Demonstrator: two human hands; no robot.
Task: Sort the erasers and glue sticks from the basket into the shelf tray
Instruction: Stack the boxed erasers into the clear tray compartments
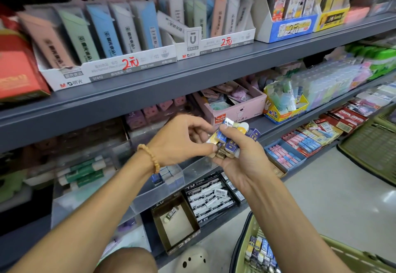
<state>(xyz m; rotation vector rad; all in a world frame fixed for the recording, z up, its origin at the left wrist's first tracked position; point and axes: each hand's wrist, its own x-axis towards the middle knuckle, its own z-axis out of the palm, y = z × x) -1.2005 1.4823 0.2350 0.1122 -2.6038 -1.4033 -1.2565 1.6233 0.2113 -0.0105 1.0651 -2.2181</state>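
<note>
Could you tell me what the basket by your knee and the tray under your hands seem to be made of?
The basket looks like moulded plastic, matte olive green, with a slotted lattice wall. The shelf tray seems to be clear hard plastic, perhaps acrylic: glossy, and the blue-and-white erasers inside show through its wall.

Pencil-lead boxes (111, 43) marked 2元 line the upper shelf (192, 73).

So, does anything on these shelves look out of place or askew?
Yes. In the white lead-refill box on the upper shelf, one white pack lies slanted across the upright ones. The brown 2B box holds one eraser, lying askew.
</note>
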